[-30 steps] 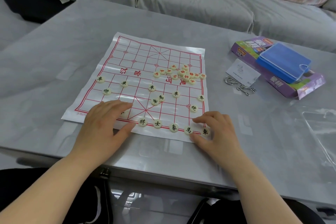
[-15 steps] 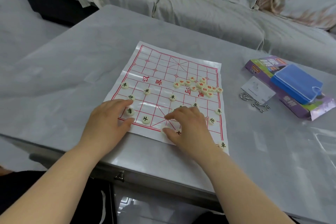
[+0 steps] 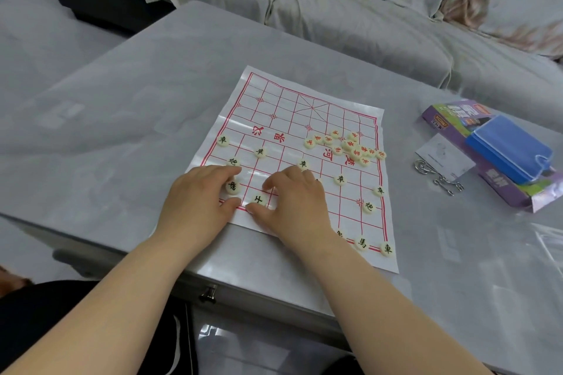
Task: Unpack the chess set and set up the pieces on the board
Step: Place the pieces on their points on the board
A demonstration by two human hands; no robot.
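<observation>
A white paper chess board (image 3: 289, 119) with a red grid lies on the grey table (image 3: 122, 119). Cream discs with black characters stand spread over its near half, among them one at the near right corner (image 3: 387, 249). A heap of red-character discs (image 3: 347, 144) lies near the board's right edge. My left hand (image 3: 198, 201) rests on the near left corner, with a black-character disc (image 3: 232, 186) between its index finger and thumb. My right hand (image 3: 292, 201) is just beside it, fingers curled, thumb and index finger pinching another black-character disc (image 3: 259, 200).
To the right of the board lie a purple box (image 3: 505, 195) with a blue plastic case (image 3: 508, 152) on it, a white card (image 3: 444, 155) and metal wire puzzles (image 3: 438, 176). A clear plastic bag (image 3: 548, 240) lies far right. A covered sofa (image 3: 335, 9) runs behind the table.
My right hand has moved left from the board's near right corner to beside my left hand. My left hand has stayed at the near left corner. The view has shifted.
</observation>
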